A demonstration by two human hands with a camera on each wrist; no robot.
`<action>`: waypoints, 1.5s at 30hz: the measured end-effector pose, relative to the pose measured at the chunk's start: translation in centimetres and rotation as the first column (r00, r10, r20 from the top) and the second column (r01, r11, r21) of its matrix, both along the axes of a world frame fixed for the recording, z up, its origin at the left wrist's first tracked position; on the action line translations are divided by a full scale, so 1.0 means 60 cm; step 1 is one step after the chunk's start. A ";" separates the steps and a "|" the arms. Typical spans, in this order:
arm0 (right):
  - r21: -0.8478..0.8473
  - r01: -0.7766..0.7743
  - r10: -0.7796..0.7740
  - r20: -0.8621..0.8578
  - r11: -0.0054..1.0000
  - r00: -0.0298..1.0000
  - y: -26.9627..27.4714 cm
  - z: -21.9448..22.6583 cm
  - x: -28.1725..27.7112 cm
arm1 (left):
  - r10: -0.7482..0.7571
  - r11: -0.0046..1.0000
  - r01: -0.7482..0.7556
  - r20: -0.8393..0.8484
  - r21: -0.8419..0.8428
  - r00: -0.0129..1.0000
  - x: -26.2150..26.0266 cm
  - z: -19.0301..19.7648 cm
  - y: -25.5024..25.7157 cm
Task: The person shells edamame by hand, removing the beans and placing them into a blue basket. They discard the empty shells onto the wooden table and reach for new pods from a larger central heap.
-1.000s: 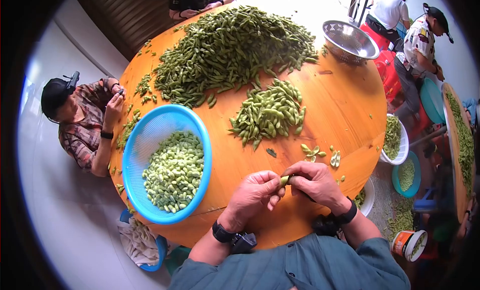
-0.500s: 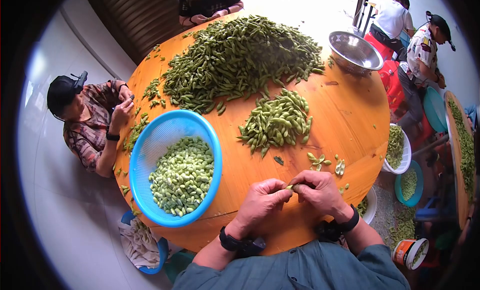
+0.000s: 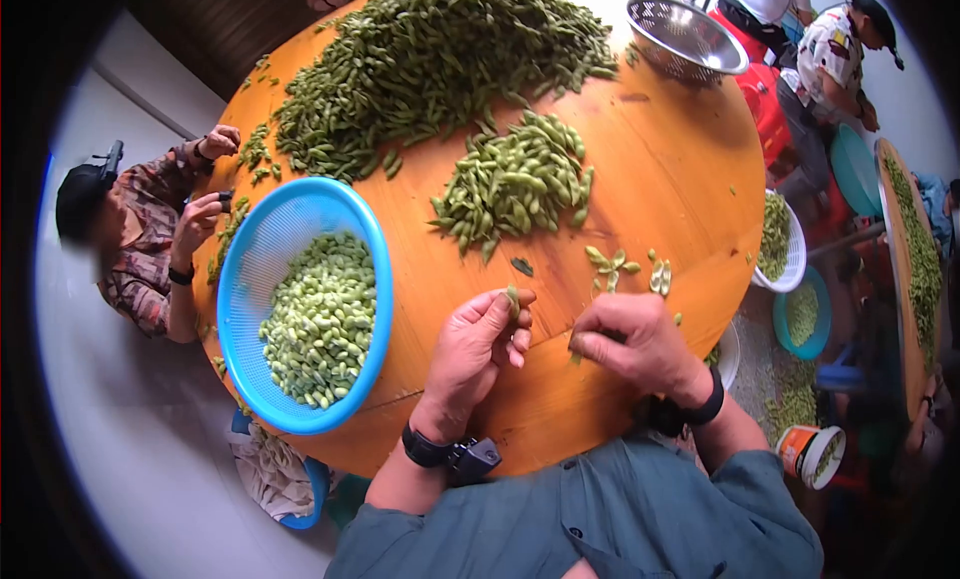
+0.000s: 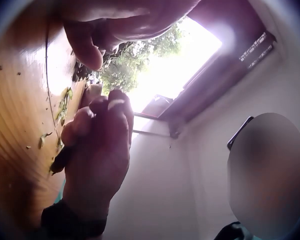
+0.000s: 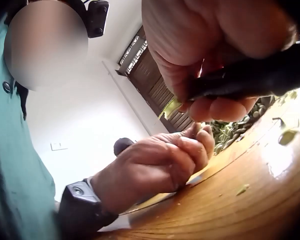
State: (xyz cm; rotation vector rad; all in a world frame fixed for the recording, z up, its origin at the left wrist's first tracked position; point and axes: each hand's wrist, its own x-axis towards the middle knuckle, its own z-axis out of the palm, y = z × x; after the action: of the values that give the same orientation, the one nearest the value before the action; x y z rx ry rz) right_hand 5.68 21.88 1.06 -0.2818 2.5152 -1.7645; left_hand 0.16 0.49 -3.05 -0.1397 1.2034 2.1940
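Note:
In the head view my left hand [image 3: 468, 354] pinches a green soybean pod [image 3: 513, 301] upright between thumb and forefinger, above the table's near part. Apart from it to the right, my right hand [image 3: 640, 337] has its fingers curled down. The right wrist view shows a green pod piece [image 5: 171, 107] sticking out from those fingertips. A long black object [image 5: 250, 75] lies in the same hand's grip; cannot tell its kind. Just beyond the hands are opened pods [image 3: 612, 266] and a small heap of whole pods [image 3: 518, 182]. A blue basket [image 3: 230, 314] of shelled beans [image 3: 320, 324] stands left.
A large pod mound [image 3: 430, 79] covers the far side of the round wooden table [image 3: 660, 169]. A metal colander [image 3: 690, 37] stands at the far right. One person [image 3: 140, 229] sits at the left. Bowls and a white bucket [image 3: 812, 456] are on the floor to the right.
My hands were together at one pod; now they are apart, the left raised slightly with a pod and the right drawn away. The person at left has spread their hands.

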 end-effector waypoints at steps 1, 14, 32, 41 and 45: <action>0.127 0.045 -0.039 -0.047 0.991 0.998 0.009 -0.005 -0.003 | -0.070 0.996 0.069 0.019 0.053 0.997 0.002 0.003 0.002; -0.181 0.185 -0.168 0.103 0.966 0.980 -0.034 -0.029 -0.011 | -0.249 0.964 0.249 -0.012 0.089 0.969 0.010 0.008 0.012; -0.147 0.196 -0.164 0.203 0.970 0.965 -0.029 -0.030 -0.025 | -0.171 0.980 0.168 -0.023 -0.104 0.985 0.024 0.023 0.029; -0.115 0.186 -0.176 0.093 0.976 0.980 -0.037 -0.032 -0.021 | -0.209 0.910 0.097 -0.243 -0.404 0.947 0.030 0.025 0.025; -0.330 0.213 -0.103 0.321 0.920 0.942 -0.029 -0.025 -0.024 | -0.156 0.955 0.110 -0.151 -0.277 0.976 0.029 0.034 0.025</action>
State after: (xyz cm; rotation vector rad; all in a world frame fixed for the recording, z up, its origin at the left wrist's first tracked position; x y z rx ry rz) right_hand 4.25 20.17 -0.46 0.1747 2.0483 -2.1417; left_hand 1.90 1.99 -0.98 0.0205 1.5567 1.9502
